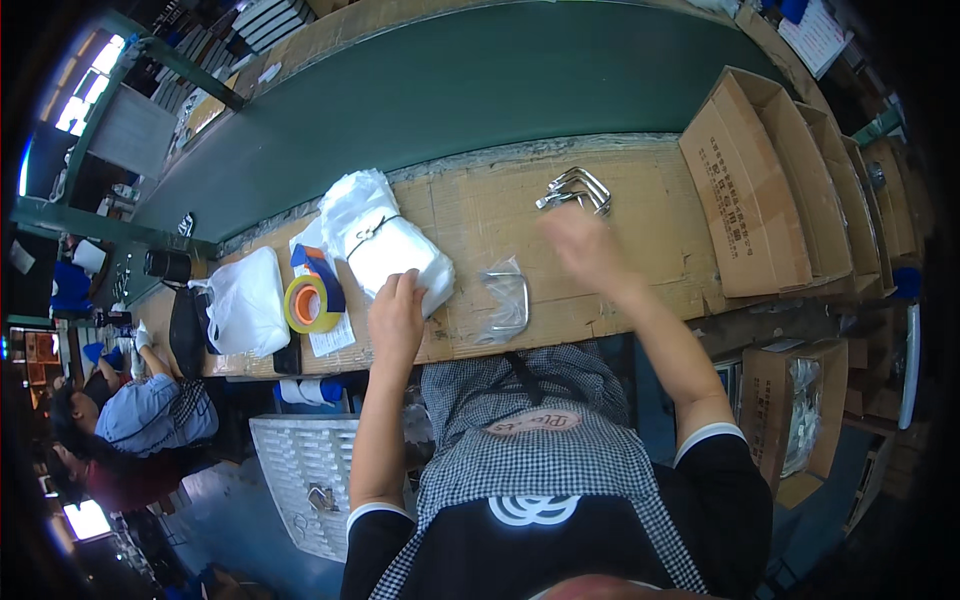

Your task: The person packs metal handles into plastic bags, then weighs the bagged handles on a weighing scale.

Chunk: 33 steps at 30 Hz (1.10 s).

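At the near edge of a bundle of white plastic bags, tied with a dark cord, my left hand has its fingers pinched together on the plastic. Motion smears my right hand, which reaches just in front of a small pile of shiny bent metal handles. Its fingers cannot be made out, nor whether they touch a handle. Between my hands, near the table's front edge, a U-shaped metal handle in a clear plastic bag lies flat.
Cardboard covers the worktable. Tape rolls, a white plastic bag and a black phone lie to the left. Open cardboard boxes stand at the right; another box sits lower. Co-workers sit at far left.
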Available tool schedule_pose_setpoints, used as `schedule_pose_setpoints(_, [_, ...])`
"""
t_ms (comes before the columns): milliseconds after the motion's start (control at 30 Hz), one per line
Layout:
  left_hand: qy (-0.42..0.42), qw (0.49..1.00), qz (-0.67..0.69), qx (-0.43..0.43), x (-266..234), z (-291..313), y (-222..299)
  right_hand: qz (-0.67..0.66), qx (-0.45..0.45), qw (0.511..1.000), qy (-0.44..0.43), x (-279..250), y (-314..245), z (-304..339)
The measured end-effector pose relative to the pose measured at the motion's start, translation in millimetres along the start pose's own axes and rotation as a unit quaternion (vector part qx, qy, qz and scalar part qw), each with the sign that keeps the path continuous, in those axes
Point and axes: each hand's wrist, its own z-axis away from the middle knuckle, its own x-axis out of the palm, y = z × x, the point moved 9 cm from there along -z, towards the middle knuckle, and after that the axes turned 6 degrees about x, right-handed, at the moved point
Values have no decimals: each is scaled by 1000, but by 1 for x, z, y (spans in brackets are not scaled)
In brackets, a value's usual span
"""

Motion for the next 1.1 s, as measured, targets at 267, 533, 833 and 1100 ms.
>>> schedule_pose_setpoints(267, [68, 998, -4, -12, -26, -2, 0, 102, 75, 989, -72, -17, 83, 1])
schedule_pose_setpoints(533, [138, 962, 229, -57, -49, -12, 19, -203, 164, 960, 98, -58, -2, -28])
schedule_pose_setpoints(833, [129, 976, 177, 20, -64, -16, 80, -707, 330, 603, -166, 22, -57, -30])
schedule_pose_setpoints(1100, [109, 969, 217, 54, -60, -17, 95, -703, 367, 609, -33, 25, -30, -10])
